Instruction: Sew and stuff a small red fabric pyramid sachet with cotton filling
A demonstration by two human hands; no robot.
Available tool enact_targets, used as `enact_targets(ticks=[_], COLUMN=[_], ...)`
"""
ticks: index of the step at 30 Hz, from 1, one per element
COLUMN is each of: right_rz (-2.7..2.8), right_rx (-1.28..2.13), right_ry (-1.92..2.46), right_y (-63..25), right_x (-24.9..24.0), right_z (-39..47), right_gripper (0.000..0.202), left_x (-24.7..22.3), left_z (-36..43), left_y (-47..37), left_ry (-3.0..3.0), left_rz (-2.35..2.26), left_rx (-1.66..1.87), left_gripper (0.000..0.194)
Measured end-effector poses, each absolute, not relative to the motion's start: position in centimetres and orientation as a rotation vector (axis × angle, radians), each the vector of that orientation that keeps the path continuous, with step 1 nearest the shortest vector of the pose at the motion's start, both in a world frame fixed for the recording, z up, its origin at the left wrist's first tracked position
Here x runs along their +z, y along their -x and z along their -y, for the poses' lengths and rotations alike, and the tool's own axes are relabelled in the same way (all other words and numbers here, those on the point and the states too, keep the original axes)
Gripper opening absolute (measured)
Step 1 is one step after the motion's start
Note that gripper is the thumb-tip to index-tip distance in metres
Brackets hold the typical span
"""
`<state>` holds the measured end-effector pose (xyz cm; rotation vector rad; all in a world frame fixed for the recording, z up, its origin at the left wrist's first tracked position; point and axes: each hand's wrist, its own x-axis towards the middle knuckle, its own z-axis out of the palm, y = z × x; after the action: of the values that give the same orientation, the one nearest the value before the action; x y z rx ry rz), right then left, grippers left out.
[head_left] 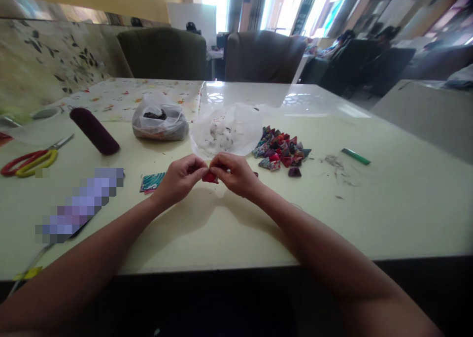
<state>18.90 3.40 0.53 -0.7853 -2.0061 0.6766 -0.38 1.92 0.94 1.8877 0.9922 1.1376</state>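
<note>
Between my two hands is a small piece of red fabric point(210, 178), partly covered by the fingers. My left hand point(181, 177) pinches its left side with thumb and forefinger. From the other side my right hand point(233, 173) pinches it too, and the fingertips of both hands nearly meet. Teal patterned fabric pieces point(152, 182) lie flat by my left wrist. Beyond my right hand sits a pile of small stuffed fabric triangles point(283, 149) in red, blue and floral prints. Behind the hands, white stuffing point(220, 132) rests on a sheet of clear plastic point(247, 125).
On the left are scissors point(37, 162) with red and yellow handles, a dark maroon cylinder point(95, 131) and a blurred-out phone point(83, 206) with a cable. A plastic bag point(160, 122) holds dark material. A green-handled tool point(355, 155) lies right, near loose dark threads point(336, 164). Chairs point(264, 56) stand behind the table.
</note>
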Motion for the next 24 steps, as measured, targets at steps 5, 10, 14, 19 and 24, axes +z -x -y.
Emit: enact_targets(ticks=[5,10,14,19,24], right_rz=[2.064,2.021,1.996,1.861,1.758], right_rx=[0.654,0.674,0.652,0.632,0.879], right_ry=[0.763,0.806,0.811,0.847,0.861], right_y=[-18.99,-18.95,-19.1,-19.3,-18.82], right_x=[0.63,0.62,0.83,0.8,0.28], right_z=[-3.57,-3.7,-3.66,-3.95,-3.98], right_gripper=[0.01,0.01,0.01,0.009,0.017], left_x=[0.68,0.48,0.41,0.44,0.25], left_z=[-1.63,-1.67,-1.77,-1.83,-1.56], left_y=[0.19,0.25,0.25,0.25,0.05], left_ry=[-1.942,-2.138,-2.245,-2.244,-2.262], left_rz=[-1.0,-1.117,-1.16,-1.198,-1.236], left_rx=[1.174,1.308,1.422,1.539,1.584], left_gripper=[0.017,0.013,0.011,0.012,0.011])
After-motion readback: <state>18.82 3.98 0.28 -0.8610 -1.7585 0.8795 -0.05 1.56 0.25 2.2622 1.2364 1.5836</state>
